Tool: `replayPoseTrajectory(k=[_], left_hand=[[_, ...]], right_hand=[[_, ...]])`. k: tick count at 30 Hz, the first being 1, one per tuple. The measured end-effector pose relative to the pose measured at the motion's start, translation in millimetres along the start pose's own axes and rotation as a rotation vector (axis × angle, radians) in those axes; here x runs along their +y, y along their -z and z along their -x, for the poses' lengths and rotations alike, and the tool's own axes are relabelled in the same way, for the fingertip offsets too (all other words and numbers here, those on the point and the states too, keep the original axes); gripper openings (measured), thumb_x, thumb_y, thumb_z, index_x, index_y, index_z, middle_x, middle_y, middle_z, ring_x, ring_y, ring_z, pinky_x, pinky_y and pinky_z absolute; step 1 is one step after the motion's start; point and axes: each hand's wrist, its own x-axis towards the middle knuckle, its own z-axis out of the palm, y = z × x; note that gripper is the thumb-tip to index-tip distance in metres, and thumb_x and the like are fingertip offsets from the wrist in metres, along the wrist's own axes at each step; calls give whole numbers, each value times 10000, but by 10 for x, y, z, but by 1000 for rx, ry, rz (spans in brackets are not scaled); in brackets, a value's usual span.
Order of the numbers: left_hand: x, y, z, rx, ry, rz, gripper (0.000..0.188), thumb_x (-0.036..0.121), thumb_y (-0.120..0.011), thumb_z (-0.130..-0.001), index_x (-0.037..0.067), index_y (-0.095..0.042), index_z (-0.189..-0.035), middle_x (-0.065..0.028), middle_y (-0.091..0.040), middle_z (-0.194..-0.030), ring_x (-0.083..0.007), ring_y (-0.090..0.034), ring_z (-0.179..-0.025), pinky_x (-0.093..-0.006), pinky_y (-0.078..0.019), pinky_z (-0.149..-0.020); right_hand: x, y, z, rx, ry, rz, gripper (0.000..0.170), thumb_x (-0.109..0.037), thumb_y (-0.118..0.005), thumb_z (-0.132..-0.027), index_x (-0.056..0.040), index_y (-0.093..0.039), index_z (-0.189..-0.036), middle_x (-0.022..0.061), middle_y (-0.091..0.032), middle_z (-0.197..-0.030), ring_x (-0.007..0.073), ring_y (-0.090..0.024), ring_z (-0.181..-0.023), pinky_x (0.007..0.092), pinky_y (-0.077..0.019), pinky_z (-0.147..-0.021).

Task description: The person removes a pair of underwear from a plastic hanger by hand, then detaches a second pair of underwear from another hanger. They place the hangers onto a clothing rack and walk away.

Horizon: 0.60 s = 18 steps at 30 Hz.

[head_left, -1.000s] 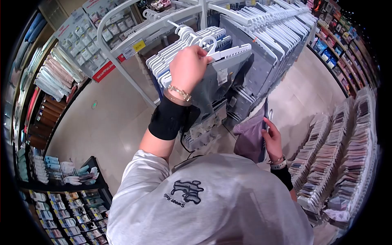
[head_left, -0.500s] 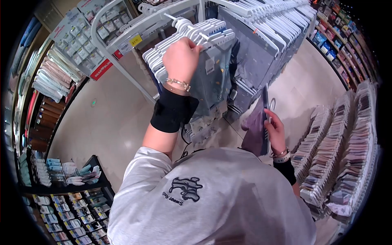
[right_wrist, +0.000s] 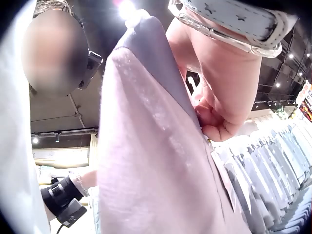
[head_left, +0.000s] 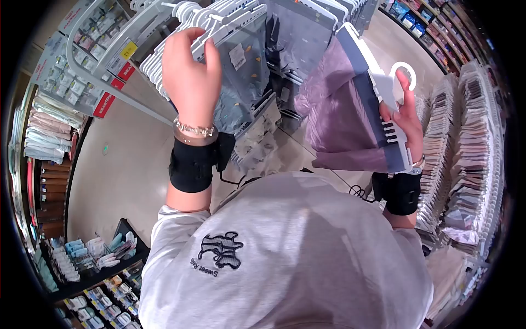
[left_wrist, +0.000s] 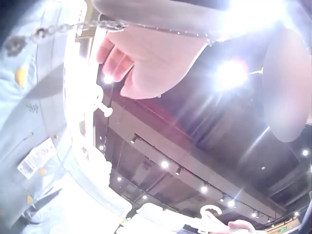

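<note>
My left hand [head_left: 192, 82] is raised beside the front hangers of a row of grey-blue packaged garments [head_left: 241, 71], its fingers bent loosely around no visible object. In the left wrist view the same hand [left_wrist: 151, 63] shows curved fingers near a white rail end [left_wrist: 103, 105]. My right hand [head_left: 408, 118] grips a white hanger [head_left: 378, 77] from which a mauve garment with a dark blue band [head_left: 339, 115] hangs, tilted. The right wrist view has the mauve cloth [right_wrist: 141, 156] up close, and the hand [right_wrist: 219, 83] with fingers curled at its edge.
A white rack frame [head_left: 82, 66] with a yellow price tag [head_left: 129, 50] stands at the left. More hanging packages [head_left: 301, 41] are behind. Rows of hung garments [head_left: 471, 137] line the right side. A dark shelf [head_left: 82, 279] with small packs is at lower left.
My left hand has come away from the hangers, its thumb and fingers parting. My right hand has raised the hanger with the mauve garment and turned it into fuller view. The rack has shifted left in view.
</note>
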Motion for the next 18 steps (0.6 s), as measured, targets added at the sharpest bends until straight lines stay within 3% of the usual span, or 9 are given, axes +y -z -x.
replayPoseTrajectory(k=[2,7,11,13,18], left_hand=[[139,11,66,33,-8,168,99,53,-593,-714,23,-548,-797,-51,-562,-772,-164,-536,-695,-258,-421,-610],[580,-171,367,-267,-7,521,195,90,-671,-661,26,-510,-750,-65,-526,-728,-188,-523,-657,-267,-419,-574],[818,-233,549,-418,-9,519,320,202,-704,-610,57,-474,-778,-75,-495,-753,-232,-513,-659,-305,-423,-568],[850,-242,611,-425,31,494,303,175,-674,-610,73,-468,-809,-70,-484,-777,-264,-519,-711,-353,-428,-587],[730,-315,706,-349,58,480,197,20,-577,-618,66,-481,-783,-62,-494,-758,-245,-525,-641,-313,-431,-554]], right_hand=[[-112,-29,-4,-22,-22,-15,742,-154,-491,-683,-35,-176,-1344,27,-427,-708,78,-373,-644,167,-271,-606],[-279,-214,19,-74,-76,-168,753,-188,-479,-662,40,-193,-1320,24,-399,-645,81,-372,-591,163,-272,-583],[-308,-285,-29,-171,-112,-154,756,-268,-494,-671,42,-229,-1308,3,-395,-567,63,-387,-541,132,-287,-539],[-332,-350,-47,-211,-106,-253,752,-275,-498,-670,46,-237,-1298,-5,-386,-564,72,-384,-528,154,-294,-515],[-399,-385,-82,-174,-28,-335,743,-296,-499,-688,34,-237,-1300,-14,-369,-569,76,-380,-532,164,-298,-499]])
